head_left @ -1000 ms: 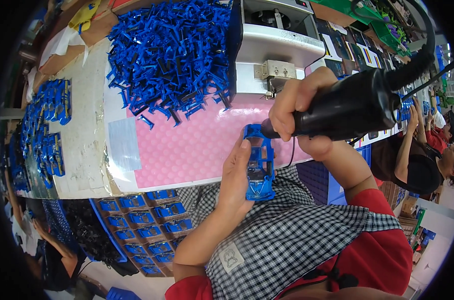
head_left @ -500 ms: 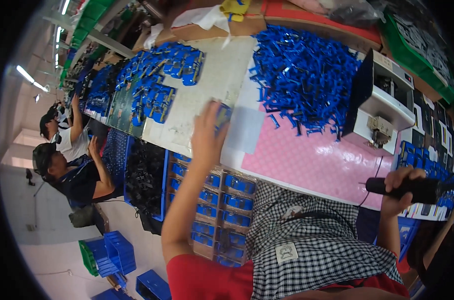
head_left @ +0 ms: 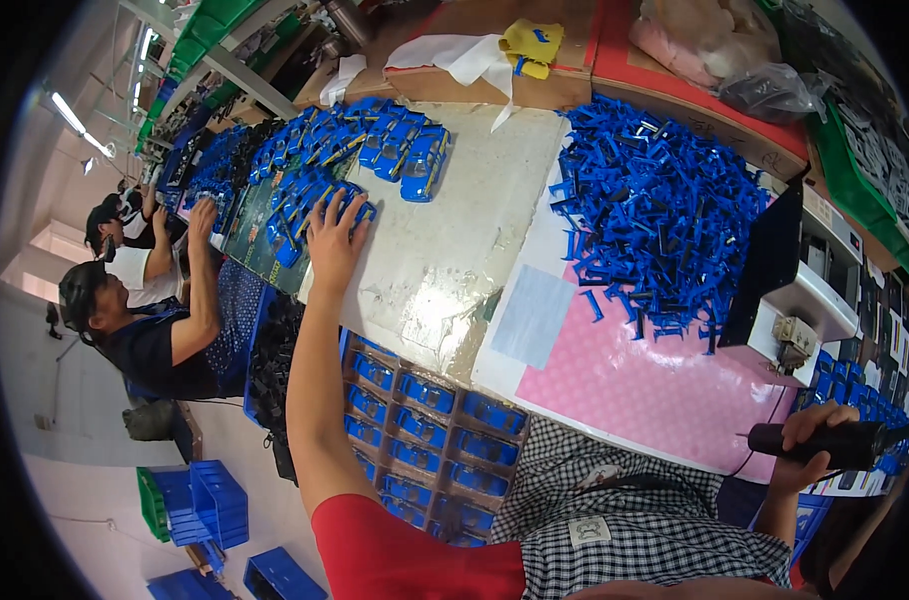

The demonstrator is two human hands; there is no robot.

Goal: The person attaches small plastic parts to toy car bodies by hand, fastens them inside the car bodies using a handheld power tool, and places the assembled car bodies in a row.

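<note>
My left hand (head_left: 335, 245) lies with fingers spread at the near end of a row of blue toy cars (head_left: 300, 208), its fingertips touching the last car. Parts of that car are hidden under the fingers. More blue toy cars (head_left: 425, 163) stand close together just beyond. At the right, my right hand (head_left: 807, 440) is wrapped round a black electric screwdriver (head_left: 845, 447), whose thin bit points left over the pink mat (head_left: 635, 410).
A heap of small blue plastic parts (head_left: 655, 215) covers the table's far side. Right of it stands a white machine (head_left: 810, 290). A partitioned box (head_left: 455, 410) of blue cars sits below the table edge. Co-workers (head_left: 140, 330) sit along the left.
My left hand has swung left from mid-table, where it held a blue toy car, to the row of cars. My right hand still holds the screwdriver. The view has shifted slightly.
</note>
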